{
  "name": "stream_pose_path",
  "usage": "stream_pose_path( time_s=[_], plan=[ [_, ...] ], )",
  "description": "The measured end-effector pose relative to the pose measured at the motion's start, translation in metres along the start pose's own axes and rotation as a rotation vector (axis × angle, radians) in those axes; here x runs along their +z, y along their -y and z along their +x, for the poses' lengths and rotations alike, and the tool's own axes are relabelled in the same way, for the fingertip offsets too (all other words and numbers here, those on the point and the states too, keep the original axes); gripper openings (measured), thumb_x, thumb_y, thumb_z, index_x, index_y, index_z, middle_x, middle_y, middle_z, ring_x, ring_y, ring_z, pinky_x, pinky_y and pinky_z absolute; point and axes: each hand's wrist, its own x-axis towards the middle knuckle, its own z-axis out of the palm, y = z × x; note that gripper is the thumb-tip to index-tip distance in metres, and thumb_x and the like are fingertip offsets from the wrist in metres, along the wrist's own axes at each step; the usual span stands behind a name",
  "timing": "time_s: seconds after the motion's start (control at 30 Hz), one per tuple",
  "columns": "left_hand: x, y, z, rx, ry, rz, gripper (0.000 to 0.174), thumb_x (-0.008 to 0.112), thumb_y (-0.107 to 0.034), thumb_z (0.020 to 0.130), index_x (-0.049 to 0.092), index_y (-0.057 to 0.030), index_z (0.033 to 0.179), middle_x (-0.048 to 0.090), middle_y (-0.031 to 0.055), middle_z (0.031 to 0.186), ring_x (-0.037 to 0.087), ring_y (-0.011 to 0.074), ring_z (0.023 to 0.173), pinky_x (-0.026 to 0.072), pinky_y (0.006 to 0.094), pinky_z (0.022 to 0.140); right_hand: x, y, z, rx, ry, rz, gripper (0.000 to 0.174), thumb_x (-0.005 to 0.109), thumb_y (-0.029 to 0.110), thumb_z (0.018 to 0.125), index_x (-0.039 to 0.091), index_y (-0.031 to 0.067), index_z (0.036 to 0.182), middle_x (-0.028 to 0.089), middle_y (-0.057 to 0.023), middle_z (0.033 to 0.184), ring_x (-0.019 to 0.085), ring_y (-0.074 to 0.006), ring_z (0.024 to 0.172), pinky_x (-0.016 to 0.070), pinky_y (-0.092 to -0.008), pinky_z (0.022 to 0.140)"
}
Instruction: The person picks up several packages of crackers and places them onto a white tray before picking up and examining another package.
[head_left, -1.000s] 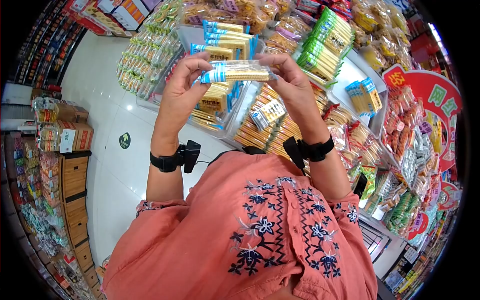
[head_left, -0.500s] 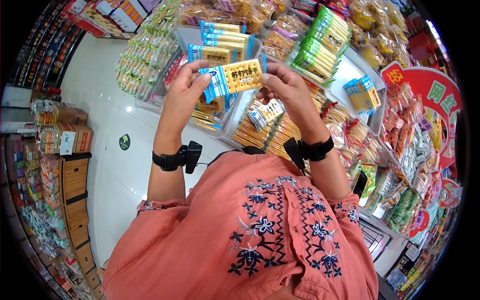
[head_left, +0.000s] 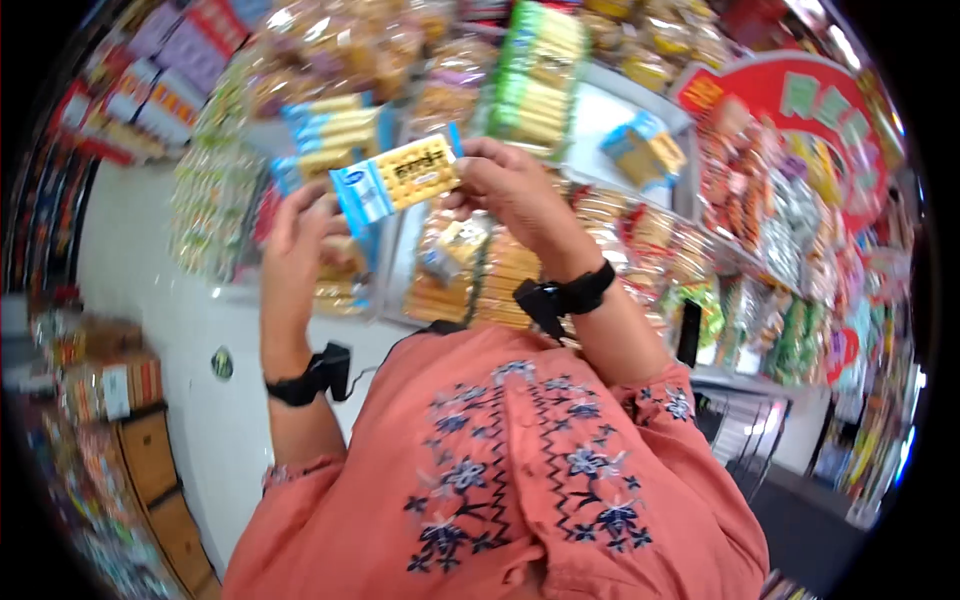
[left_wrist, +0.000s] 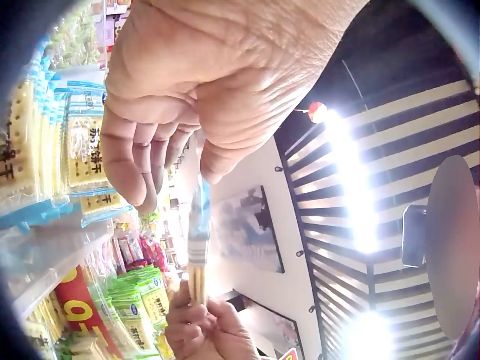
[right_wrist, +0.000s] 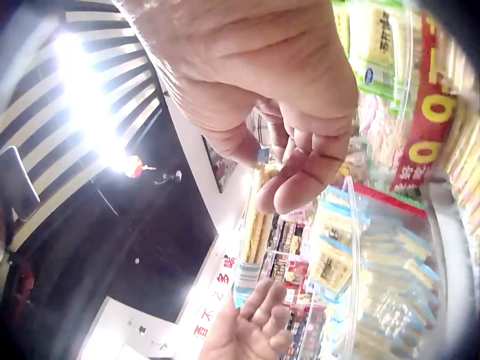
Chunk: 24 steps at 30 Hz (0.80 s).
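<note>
A packet of crackers (head_left: 405, 178), clear with blue ends, is held up in front of the chest with its printed face showing in the head view. My right hand (head_left: 515, 195) pinches its right end between thumb and fingers. At the blue left end is my left hand (head_left: 293, 245), its fingers loosely bent. In the left wrist view that hand (left_wrist: 217, 82) has a wide gap between thumb and fingers, and the packet (left_wrist: 199, 244) hangs edge-on by the thumb tip. The right wrist view shows the packet (right_wrist: 255, 225) edge-on below the right thumb.
Behind the hands, bins hold more blue-ended cracker packets (head_left: 335, 130), green packets (head_left: 540, 75) and stick-shaped snacks (head_left: 510, 275). A small blue-and-yellow stack (head_left: 645, 150) lies in a white bin to the right. A red sign (head_left: 800, 90) stands beyond it. Pale floor (head_left: 215, 290) runs along the left.
The packet turned from edge-on to face-up, then tilted up to the right. The left hand's fingers have come off its left end. The head view has shifted, with both hands now further left.
</note>
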Motion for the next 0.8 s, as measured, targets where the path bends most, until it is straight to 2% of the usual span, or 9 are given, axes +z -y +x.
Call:
stream_pose_path(
  time_s=[0.07,0.17,0.27,0.37,0.47,0.57,0.8],
  plan=[
    [0.006,-0.006,-0.003,0.010,-0.005,0.002,0.046,0.055,-0.029,0.104,0.049,-0.0001,0.138,0.065,0.0111,0.116,0.064,0.0138,0.092,0.0503,0.0246,0.070,-0.023,0.013,-0.005,-0.052,-0.077,0.010,0.031,0.059,0.016,0.099,0.055,-0.0014,0.124,0.068,-0.0110,0.101,0.070,-0.0167,0.081,0.0565,-0.0294,0.069],
    [0.003,0.001,0.003,0.001,0.017,0.007,0.043,0.055,-0.028,0.104,0.051,-0.0011,0.136,0.065,0.0100,0.116,0.064,0.0124,0.090,0.0496,0.0242,0.069,-0.068,0.037,-0.018,-0.183,-0.287,-0.041,0.033,0.059,0.016,0.098,0.055,-0.0037,0.124,0.067,-0.0116,0.100,0.069,-0.0192,0.081,0.0579,-0.0309,0.067],
    [0.006,0.003,0.006,-0.002,0.034,0.022,0.041,0.055,-0.027,0.104,0.052,-0.0017,0.135,0.065,0.0092,0.115,0.063,0.0114,0.089,0.0490,0.0236,0.069,-0.119,0.058,-0.038,-0.293,-0.524,-0.045,0.041,0.061,0.014,0.097,0.048,-0.0046,0.131,0.066,-0.0135,0.103,0.070,-0.0211,0.084,0.0591,-0.0322,0.068],
    [0.007,0.003,0.009,-0.007,0.051,0.040,0.040,0.054,-0.028,0.104,0.052,-0.0021,0.135,0.065,0.0087,0.115,0.063,0.0107,0.089,0.0487,0.0230,0.070,-0.170,0.068,-0.055,-0.381,-0.662,-0.015,0.034,0.061,0.015,0.096,0.052,-0.0053,0.121,0.066,-0.0138,0.102,0.072,-0.0252,0.085,0.0600,-0.0341,0.066],
    [0.008,0.006,0.013,-0.011,0.075,0.043,0.041,0.055,-0.029,0.104,0.052,-0.0024,0.135,0.065,0.0088,0.115,0.063,0.0105,0.089,0.0486,0.0226,0.070,-0.221,0.065,-0.066,-0.420,-0.785,0.042,0.030,0.061,0.015,0.096,0.053,-0.0040,0.118,0.065,-0.0138,0.102,0.072,-0.0263,0.086,0.0603,-0.0350,0.067],
    [0.011,0.006,0.015,-0.015,0.087,0.059,0.041,0.055,-0.030,0.104,0.052,-0.0024,0.135,0.065,0.0091,0.116,0.064,0.0104,0.090,0.0487,0.0224,0.071,-0.253,0.057,-0.072,-0.420,-0.862,0.063,0.027,0.058,0.013,0.098,0.053,-0.0041,0.117,0.066,-0.0142,0.103,0.072,-0.0271,0.087,0.0616,-0.0359,0.067],
    [0.014,0.002,0.014,-0.018,0.093,0.087,0.043,0.056,-0.032,0.104,0.052,-0.0019,0.135,0.065,0.0091,0.116,0.064,0.0109,0.090,0.0491,0.0226,0.071,-0.279,0.048,-0.076,-0.392,-0.946,0.093,0.022,0.055,0.013,0.098,0.052,-0.0031,0.114,0.065,-0.0161,0.100,0.072,-0.0271,0.085,0.0621,-0.0354,0.064]
  ],
)
